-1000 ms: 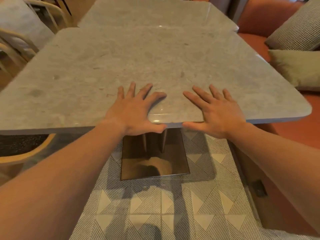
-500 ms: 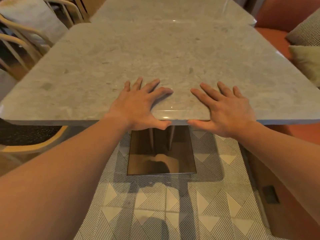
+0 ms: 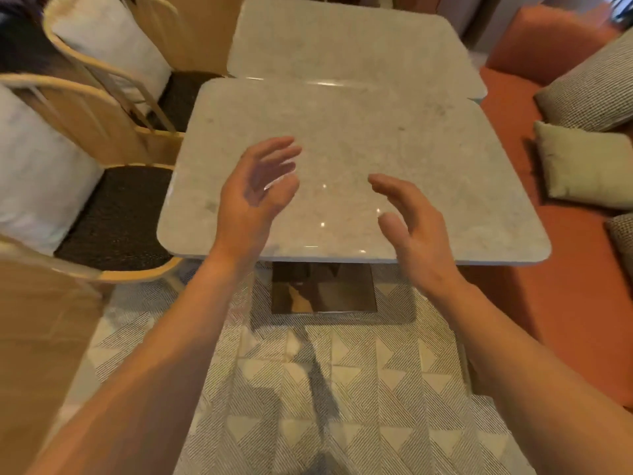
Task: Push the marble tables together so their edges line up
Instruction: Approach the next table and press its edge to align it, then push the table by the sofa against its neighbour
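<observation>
While both forearms stretch out above the patterned floor tiles [image 3: 308, 389], the left hand [image 3: 253, 197] and right hand [image 3: 411, 231] hover over the near marble table's [image 3: 376, 138] front edge, palms facing each other, fingers loose and spread, gripping nothing. Its mirrored base [image 3: 323, 289] shows below. Beyond, the far marble table [image 3: 342, 39] butts against it, jutting slightly toward the orange bench [image 3: 575, 286] on the right; chairs [image 3: 113, 214] line the left.

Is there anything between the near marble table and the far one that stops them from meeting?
Nothing visible does. The near table seems to meet the far table along the seam, with no object between. Chairs stand at the left and a sofa at the right, off the seam.
</observation>
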{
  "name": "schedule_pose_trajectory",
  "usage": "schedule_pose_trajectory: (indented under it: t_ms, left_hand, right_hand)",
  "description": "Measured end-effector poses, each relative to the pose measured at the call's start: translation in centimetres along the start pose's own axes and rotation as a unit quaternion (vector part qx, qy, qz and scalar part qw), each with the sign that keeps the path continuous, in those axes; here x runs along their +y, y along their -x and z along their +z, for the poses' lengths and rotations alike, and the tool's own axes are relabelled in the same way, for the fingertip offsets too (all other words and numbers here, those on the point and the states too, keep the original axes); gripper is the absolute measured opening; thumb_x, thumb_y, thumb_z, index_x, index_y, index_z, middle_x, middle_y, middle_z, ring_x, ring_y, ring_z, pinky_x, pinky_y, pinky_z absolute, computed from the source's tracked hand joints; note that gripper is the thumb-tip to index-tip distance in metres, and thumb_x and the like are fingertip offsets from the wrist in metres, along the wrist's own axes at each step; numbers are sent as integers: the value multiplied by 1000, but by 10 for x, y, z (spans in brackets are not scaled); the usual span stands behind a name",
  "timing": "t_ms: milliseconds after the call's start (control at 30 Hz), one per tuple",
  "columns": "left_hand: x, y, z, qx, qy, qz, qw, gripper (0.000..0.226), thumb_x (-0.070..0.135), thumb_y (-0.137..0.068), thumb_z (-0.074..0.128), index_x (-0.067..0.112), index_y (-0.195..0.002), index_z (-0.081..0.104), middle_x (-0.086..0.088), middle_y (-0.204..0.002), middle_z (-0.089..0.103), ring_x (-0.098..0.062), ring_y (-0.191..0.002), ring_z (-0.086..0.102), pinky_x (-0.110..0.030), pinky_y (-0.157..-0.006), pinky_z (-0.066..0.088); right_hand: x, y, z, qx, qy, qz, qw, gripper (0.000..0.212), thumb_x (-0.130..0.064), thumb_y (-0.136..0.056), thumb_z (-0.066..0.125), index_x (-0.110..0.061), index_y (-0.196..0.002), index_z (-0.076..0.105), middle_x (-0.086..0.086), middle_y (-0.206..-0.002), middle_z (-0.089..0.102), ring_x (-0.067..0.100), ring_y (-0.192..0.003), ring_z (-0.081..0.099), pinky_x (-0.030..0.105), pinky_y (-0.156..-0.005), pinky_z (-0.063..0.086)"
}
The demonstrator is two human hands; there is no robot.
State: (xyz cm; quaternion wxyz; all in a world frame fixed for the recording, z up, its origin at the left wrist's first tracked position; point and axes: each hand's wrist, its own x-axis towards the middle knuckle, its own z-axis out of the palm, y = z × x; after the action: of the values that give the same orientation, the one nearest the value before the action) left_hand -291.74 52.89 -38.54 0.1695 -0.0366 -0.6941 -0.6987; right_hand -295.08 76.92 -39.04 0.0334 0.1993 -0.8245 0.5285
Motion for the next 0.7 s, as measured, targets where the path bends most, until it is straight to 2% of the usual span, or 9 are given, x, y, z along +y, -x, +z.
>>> schedule_pose_trajectory:
  t_ms: [67,133,200,300,367,433,567,700]
  left_hand:
    - [45,8,-31,22,9,-2,1000,70,70,-84,78,32,-139,57,6,-142,69,-20,-136,66,-33,-111,52]
    - [81,11,-57,19,4,12,1000,77,73,-80,79,31,-140,56,10,-141,69,-20,-138,64,-36,-114,51]
    - [111,11,-82,18,-7,26,999,79,72,-79,80,29,-140,55,5,-145,67,-22,-140,62,-40,-117,49]
    - [143,11,-107,17,-6,53,998,75,71,-78,82,34,-138,58,-5,-149,64,-28,-142,60,-47,-120,46]
    - [157,10,-125,15,-16,63,998,68,71,-79,81,40,-136,60,-2,-149,64,-27,-144,59,-46,-119,46]
    - [167,7,-144,16,-27,75,997,65,71,-81,80,42,-136,61,0,-149,65,-26,-145,59,-42,-118,46]
    - [173,-4,-189,30,-23,83,996,66,69,-83,81,38,-137,61,-6,-151,63,-31,-147,56,-49,-122,44]
    - [165,-19,-251,27,-31,88,995,63,70,-84,80,39,-136,62,2,-147,67,-30,-146,58,-52,-122,43]
  right_hand:
    - [-50,4,10,-7,-30,-11,999,85,-94,-84,47,-32,-141,56,1,-147,63,17,-140,59,41,-120,46]
    - [-88,0,18,-20,-41,-40,998,84,-94,-84,48,-35,-143,53,1,-151,61,17,-143,57,44,-122,44]
    - [-118,-9,28,-29,-45,-73,996,83,-93,-85,48,-37,-146,50,-1,-155,59,17,-147,54,44,-123,42]
    - [-146,-26,39,-44,-56,-114,991,84,-90,-88,49,-35,-152,47,-5,-159,55,12,-150,50,36,-123,41]
    - [-159,-41,54,-56,-60,-144,986,86,-87,-91,50,-31,-155,46,-4,-161,53,13,-151,49,33,-123,40]
    - [-171,-56,73,-64,-73,-170,981,86,-85,-93,50,-27,-156,44,-2,-161,52,16,-151,49,36,-123,41]
    - [-194,-83,120,-78,-82,-191,975,88,-86,-93,47,-23,-156,43,-4,-162,49,15,-152,48,35,-123,40]
    - [-220,-105,176,-79,-84,-196,974,95,-89,-91,44,-20,-157,42,-5,-161,49,14,-152,48,33,-123,39]
